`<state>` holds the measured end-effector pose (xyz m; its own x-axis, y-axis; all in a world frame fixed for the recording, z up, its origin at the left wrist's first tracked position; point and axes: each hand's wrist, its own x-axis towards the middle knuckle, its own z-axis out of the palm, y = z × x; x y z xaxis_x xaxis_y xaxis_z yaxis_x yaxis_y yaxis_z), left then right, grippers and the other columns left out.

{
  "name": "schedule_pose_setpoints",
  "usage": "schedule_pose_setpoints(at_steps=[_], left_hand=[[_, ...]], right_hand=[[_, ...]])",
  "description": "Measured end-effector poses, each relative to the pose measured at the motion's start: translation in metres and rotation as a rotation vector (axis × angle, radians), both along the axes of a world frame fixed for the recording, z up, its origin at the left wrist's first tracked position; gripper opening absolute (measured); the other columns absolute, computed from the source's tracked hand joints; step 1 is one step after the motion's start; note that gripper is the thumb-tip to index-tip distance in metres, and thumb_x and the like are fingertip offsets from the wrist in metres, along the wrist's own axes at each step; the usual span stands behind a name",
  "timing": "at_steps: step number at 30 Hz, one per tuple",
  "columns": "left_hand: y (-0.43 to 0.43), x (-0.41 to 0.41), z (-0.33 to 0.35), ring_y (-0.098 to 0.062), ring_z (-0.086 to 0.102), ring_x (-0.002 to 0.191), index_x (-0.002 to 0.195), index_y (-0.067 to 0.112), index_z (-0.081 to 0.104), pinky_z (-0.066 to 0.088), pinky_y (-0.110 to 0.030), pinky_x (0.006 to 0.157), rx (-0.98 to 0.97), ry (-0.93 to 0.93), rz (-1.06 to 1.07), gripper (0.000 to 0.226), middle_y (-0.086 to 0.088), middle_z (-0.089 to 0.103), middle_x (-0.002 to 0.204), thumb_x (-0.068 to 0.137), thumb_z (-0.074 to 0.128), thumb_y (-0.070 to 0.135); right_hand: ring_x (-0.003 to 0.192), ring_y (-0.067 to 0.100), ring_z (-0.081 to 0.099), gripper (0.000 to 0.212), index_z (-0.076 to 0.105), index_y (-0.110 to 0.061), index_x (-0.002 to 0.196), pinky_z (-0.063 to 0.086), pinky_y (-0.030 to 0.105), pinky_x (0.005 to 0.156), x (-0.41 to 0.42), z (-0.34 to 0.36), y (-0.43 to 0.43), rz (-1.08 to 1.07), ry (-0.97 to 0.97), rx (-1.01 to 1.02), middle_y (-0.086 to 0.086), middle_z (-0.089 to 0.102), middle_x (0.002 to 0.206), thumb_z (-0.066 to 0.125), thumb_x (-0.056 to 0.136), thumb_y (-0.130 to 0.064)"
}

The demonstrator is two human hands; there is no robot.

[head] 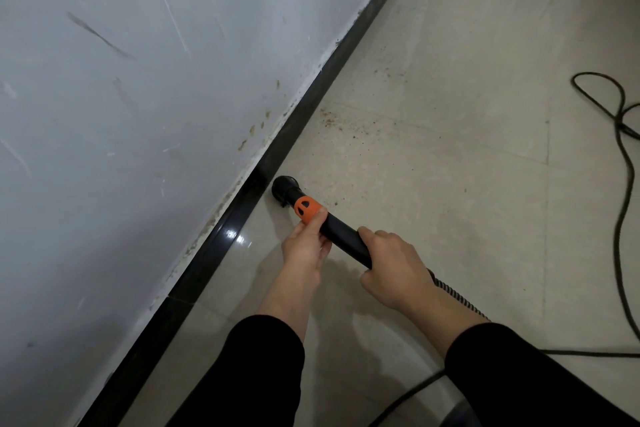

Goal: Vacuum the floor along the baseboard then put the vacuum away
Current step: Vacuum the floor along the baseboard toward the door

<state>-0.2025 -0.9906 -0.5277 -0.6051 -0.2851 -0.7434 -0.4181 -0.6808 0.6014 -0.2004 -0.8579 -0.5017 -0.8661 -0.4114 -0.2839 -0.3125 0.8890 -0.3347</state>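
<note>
A black vacuum wand point(343, 234) with an orange collar point(306, 209) points at the floor beside the black baseboard point(277, 152). Its round nozzle point(284, 186) sits on the beige tiles right at the baseboard's foot. My left hand point(304, 246) grips the wand just behind the orange collar, thumb on the collar. My right hand point(391, 267) is wrapped round the wand further back, where the ribbed hose point(453, 295) begins. Brown dirt specks point(349, 125) lie scattered on the floor ahead of the nozzle, along the baseboard.
A scuffed white wall point(138, 114) fills the left side above the baseboard. A dark power cord point(620, 184) loops over the tiles at the right and runs back under my right sleeve. Beige tile floor point(467, 184) spreads to the right.
</note>
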Motion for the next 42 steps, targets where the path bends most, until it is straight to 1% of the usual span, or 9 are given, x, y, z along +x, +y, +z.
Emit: schedule_pose_setpoints(at_steps=[6, 10, 12, 15, 20, 23, 26, 34, 42], left_hand=[[0.021, 0.002, 0.004, -0.011, 0.065, 0.084, 0.114, 0.01, 0.063, 0.048, -0.026, 0.083, 0.006, -0.008, 0.004, 0.03, -0.007, 0.069, 0.099, 0.087, 0.071, 0.018], [0.035, 0.001, 0.007, -0.011, 0.064, 0.081, 0.117, 0.007, 0.062, 0.048, -0.025, 0.082, 0.028, -0.012, 0.013, 0.033, -0.01, 0.068, 0.104, 0.087, 0.07, 0.016], [0.041, 0.001, 0.009, -0.012, 0.064, 0.081, 0.116, 0.006, 0.062, 0.048, -0.026, 0.082, 0.035, -0.019, 0.023, 0.033, -0.009, 0.068, 0.1, 0.086, 0.071, 0.015], [0.049, -0.001, 0.01, -0.013, 0.065, 0.08, 0.111, 0.006, 0.063, 0.049, -0.026, 0.079, 0.027, -0.04, 0.046, 0.03, -0.008, 0.068, 0.093, 0.084, 0.073, 0.015], [0.066, 0.0, 0.01, -0.016, 0.066, 0.083, 0.096, 0.009, 0.064, 0.052, -0.023, 0.067, 0.003, -0.077, 0.061, 0.019, -0.011, 0.069, 0.099, 0.082, 0.075, 0.017], [0.077, 0.001, 0.012, -0.016, 0.066, 0.082, 0.087, 0.011, 0.063, 0.052, -0.023, 0.065, 0.006, -0.092, 0.055, 0.015, -0.011, 0.069, 0.097, 0.082, 0.076, 0.018], [0.088, 0.002, 0.014, -0.017, 0.067, 0.083, 0.084, 0.012, 0.063, 0.052, -0.022, 0.063, 0.003, -0.091, 0.043, 0.015, -0.011, 0.069, 0.094, 0.082, 0.076, 0.018], [0.111, 0.005, 0.02, -0.019, 0.068, 0.087, 0.082, 0.011, 0.063, 0.053, -0.024, 0.068, 0.012, -0.088, 0.007, 0.015, -0.012, 0.07, 0.094, 0.081, 0.076, 0.017], [0.129, 0.001, 0.023, -0.017, 0.068, 0.086, 0.082, 0.01, 0.063, 0.054, -0.024, 0.072, 0.044, -0.048, -0.082, 0.014, -0.011, 0.07, 0.092, 0.081, 0.075, 0.017]], right_hand=[[0.076, 0.024, 0.043, 0.028, 0.034, -0.019, 0.092, 0.036, 0.032, 0.066, 0.002, 0.006, 0.019, -0.008, -0.007, 0.021, 0.0, 0.042, 0.081, 0.054, 0.076, -0.01], [0.076, 0.023, 0.045, 0.027, 0.035, -0.019, 0.092, 0.035, 0.031, 0.065, 0.003, 0.009, 0.033, -0.022, -0.017, 0.015, 0.0, 0.043, 0.08, 0.053, 0.076, -0.008], [0.075, 0.023, 0.046, 0.025, 0.036, -0.019, 0.091, 0.035, 0.03, 0.064, 0.003, 0.009, 0.039, -0.028, -0.019, 0.011, -0.002, 0.041, 0.076, 0.054, 0.076, -0.008], [0.072, 0.023, 0.047, 0.023, 0.038, -0.018, 0.089, 0.035, 0.03, 0.062, 0.002, 0.01, 0.046, -0.038, -0.024, 0.0, -0.005, 0.037, 0.07, 0.053, 0.075, -0.007], [0.068, 0.023, 0.046, 0.021, 0.041, -0.017, 0.085, 0.031, 0.03, 0.057, 0.002, 0.012, 0.063, -0.068, -0.029, -0.009, -0.004, 0.04, 0.068, 0.052, 0.072, -0.005], [0.065, 0.022, 0.046, 0.019, 0.042, -0.017, 0.082, 0.028, 0.027, 0.05, 0.003, 0.013, 0.074, -0.088, -0.041, -0.008, -0.003, 0.042, 0.067, 0.052, 0.071, -0.004], [0.063, 0.021, 0.047, 0.018, 0.044, -0.018, 0.081, 0.028, 0.026, 0.049, 0.003, 0.013, 0.085, -0.12, -0.051, -0.001, -0.003, 0.045, 0.067, 0.052, 0.072, -0.005], [0.063, 0.02, 0.048, 0.016, 0.048, -0.018, 0.083, 0.034, 0.027, 0.053, 0.008, 0.02, 0.107, -0.183, -0.07, 0.007, -0.002, 0.047, 0.069, 0.053, 0.073, -0.005], [0.066, 0.02, 0.049, 0.019, 0.047, -0.019, 0.084, 0.032, 0.025, 0.051, 0.009, 0.023, 0.126, -0.231, -0.052, 0.032, -0.003, 0.046, 0.07, 0.053, 0.073, -0.005]])
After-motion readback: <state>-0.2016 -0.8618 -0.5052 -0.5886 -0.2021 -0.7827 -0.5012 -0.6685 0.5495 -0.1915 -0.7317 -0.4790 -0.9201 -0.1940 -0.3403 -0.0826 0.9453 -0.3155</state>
